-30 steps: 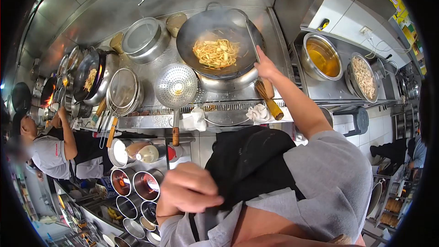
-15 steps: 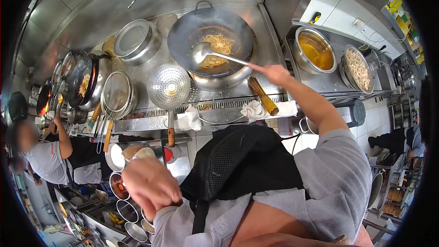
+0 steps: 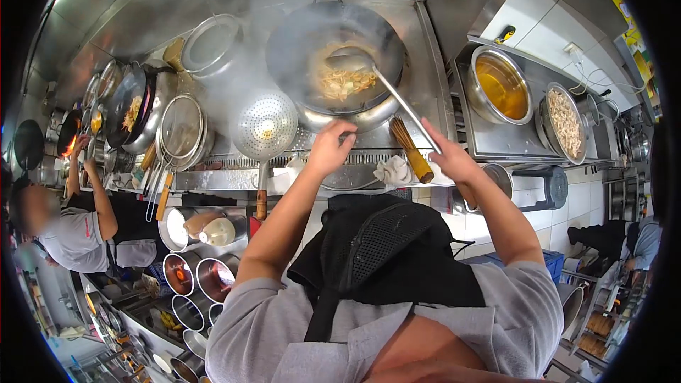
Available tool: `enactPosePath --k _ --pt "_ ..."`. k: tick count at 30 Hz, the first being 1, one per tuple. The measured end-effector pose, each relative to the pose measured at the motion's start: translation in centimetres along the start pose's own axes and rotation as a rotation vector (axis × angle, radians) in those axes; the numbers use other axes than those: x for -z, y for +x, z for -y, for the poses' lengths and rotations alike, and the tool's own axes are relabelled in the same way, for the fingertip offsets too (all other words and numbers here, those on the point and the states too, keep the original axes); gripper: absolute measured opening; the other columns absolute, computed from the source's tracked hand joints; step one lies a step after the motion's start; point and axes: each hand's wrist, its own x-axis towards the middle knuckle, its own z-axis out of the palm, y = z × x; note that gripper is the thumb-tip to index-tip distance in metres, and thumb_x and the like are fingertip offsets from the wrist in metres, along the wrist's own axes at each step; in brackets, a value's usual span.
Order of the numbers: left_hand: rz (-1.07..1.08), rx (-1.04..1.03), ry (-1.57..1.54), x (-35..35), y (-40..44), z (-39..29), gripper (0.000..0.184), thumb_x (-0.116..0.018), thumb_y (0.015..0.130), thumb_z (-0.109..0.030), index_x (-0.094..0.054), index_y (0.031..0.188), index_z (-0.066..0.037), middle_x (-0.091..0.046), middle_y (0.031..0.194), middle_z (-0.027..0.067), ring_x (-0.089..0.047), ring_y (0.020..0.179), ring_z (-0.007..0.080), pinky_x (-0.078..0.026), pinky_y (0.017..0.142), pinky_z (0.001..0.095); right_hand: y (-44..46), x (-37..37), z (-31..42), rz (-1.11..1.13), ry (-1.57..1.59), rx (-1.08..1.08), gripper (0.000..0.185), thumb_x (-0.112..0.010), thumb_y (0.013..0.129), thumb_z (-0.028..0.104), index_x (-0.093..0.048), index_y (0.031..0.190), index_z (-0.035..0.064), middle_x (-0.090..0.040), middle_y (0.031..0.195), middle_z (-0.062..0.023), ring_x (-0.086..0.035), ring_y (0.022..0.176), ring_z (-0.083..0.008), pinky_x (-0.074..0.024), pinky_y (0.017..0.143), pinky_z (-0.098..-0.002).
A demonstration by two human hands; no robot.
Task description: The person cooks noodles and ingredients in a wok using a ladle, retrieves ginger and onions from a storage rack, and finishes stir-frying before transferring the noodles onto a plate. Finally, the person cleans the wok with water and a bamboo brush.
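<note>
My right hand [image 3: 452, 159] is closed around the handle of a long wok ladle [image 3: 399, 96], its bowl tipped over the noodles. The noodles [image 3: 346, 84] lie in the lower half of a large steaming wok [image 3: 291, 50] on the burner. Just in front of the wok's near rim is my left hand [image 3: 332, 145], fingers bent and thumb apart, with nothing visible in it. Whether it touches the rim I cannot tell. A bamboo brush [image 3: 413, 153] stands between my hands, beside a crumpled white cloth [image 3: 392, 170].
Left of the wok are a perforated skimmer [image 3: 265, 128], a lidded pot [image 3: 211, 44] and round strainers [image 3: 180, 128]. At right stand a bowl of yellow oil [image 3: 502, 85] and a bowl of pale shredded food [image 3: 566, 122]. A co-worker [image 3: 78, 234] handles another wok at far left.
My left hand has come up from the lower left to the wok's near edge. My right hand has dropped slightly and the ladle is steeper, its bowl further right. Steam is thicker.
</note>
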Motion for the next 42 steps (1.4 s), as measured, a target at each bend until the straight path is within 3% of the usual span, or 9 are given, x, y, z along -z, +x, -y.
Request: enactPosePath --k 2,6,8,21,24,28,30,33,42 --pt "-0.028 -0.028 0.092 -1.8 2.6 1.2 0.017 -0.063 0.09 -0.013 -0.068 0.104 -0.005 -0.067 0.104 0.0142 -0.063 0.094 0.034 -0.052 0.084 0.0435 -0.8 3.8 7.2 0.508 0.306 -0.513 0.084 -0.053 0.09 0.005 -0.014 0.157 0.0375 -0.059 0.125 -0.0302 -0.062 0.108 -0.0447 -0.0481 0.098 -0.048" --pt "-0.094 0.106 0.317 -5.7 6.2 6.2 0.017 -0.058 0.093 -0.02 -0.064 0.089 -0.004 -0.066 0.098 0.019 -0.061 0.092 0.04 -0.049 0.083 0.0504 2.0 -0.7 2.7 0.551 0.259 -0.22 0.085 -0.051 0.09 0.006 -0.01 0.157 0.0377 -0.059 0.126 -0.0298 -0.062 0.11 -0.0433 -0.0477 0.1 -0.046" --pt "-0.025 0.109 0.392 -6.5 6.0 6.5 0.021 -0.057 0.094 -0.023 -0.062 0.085 -0.004 -0.066 0.093 0.0193 -0.062 0.09 0.0401 -0.049 0.081 0.0502 4.7 -3.7 -2.4 0.227 -0.086 0.102 0.088 -0.051 0.089 0.004 -0.007 0.158 0.0363 -0.066 0.106 -0.0282 -0.069 0.086 -0.04 -0.0532 0.079 -0.0477" --pt "0.058 -0.007 0.427 0.7 -4.1 -4.5 0.048 -0.069 0.086 -0.048 -0.06 0.059 -0.009 -0.06 0.057 0.0139 -0.061 0.052 0.0354 -0.049 0.051 0.0468 -0.1 3.3 3.9 0.261 -0.348 -0.191 0.087 -0.049 0.087 -0.001 -0.015 0.156 0.0403 -0.069 0.105 -0.0245 -0.069 0.089 -0.0392 -0.0516 0.079 -0.0508" --pt "0.046 0.018 0.476 3.3 3.6 -4.0 0.044 -0.067 0.087 -0.046 -0.064 0.065 -0.008 -0.064 0.063 0.0158 -0.064 0.06 0.0361 -0.051 0.057 0.0468 -2.0 7.9 6.5 0.491 0.325 -0.392 0.086 -0.052 0.088 -0.003 -0.02 0.157 0.038 -0.064 0.114 -0.0083 -0.048 0.057 -0.0103 -0.0458 0.051 -0.0267" --pt "0.037 0.051 0.41 -1.6 4.0 2.1 0.039 -0.064 0.089 -0.038 -0.061 0.067 -0.005 -0.064 0.068 0.019 -0.064 0.068 0.0393 -0.049 0.064 0.0498 0.0 3.2 2.6 0.521 0.275 -0.3 0.087 -0.05 0.086 0.0 -0.019 0.156 0.0412 -0.068 0.111 -0.0171 -0.055 0.055 -0.0193 -0.0481 0.051 -0.0352" --pt "-0.077 -0.022 0.424 -4.2 1.6 3.4 0.036 -0.062 0.091 -0.03 -0.058 0.065 -0.005 -0.063 0.069 0.0184 -0.06 0.065 0.04 -0.045 0.067 0.052 2.5 -1.1 -1.2 0.242 -0.305 0.048 0.086 -0.048 0.087 0.002 -0.016 0.156 0.0418 -0.068 0.108 -0.0223 -0.067 0.071 -0.0333 -0.0529 0.066 -0.0462" --pt "0.099 -0.003 0.361 -5.1 -4.7 3.5 0.036 -0.062 0.091 -0.034 -0.059 0.066 -0.008 -0.062 0.063 0.0165 -0.061 0.062 0.0378 -0.046 0.07 0.0494 3.9 0.8 3.5 0.319 -0.417 -0.268 0.084 -0.048 0.088 0.005 -0.014 0.155 0.042 -0.067 0.108 -0.0249 -0.066 0.092 -0.0429 -0.0497 0.083 -0.0527" --pt "-0.079 0.022 0.323 1.4 2.9 -1.2 0.04 -0.068 0.085 -0.042 -0.065 0.065 -0.008 -0.061 0.06 0.0159 -0.061 0.058 0.0396 -0.047 0.053 0.0464 -6.9 2.0 4.0 -0.059 0.053 -0.08 0.08 -0.054 0.09 0.002 -0.019 0.156 0.0309 -0.05 0.139 -0.0252 -0.061 0.107 -0.0456 -0.0513 0.091 -0.0479"
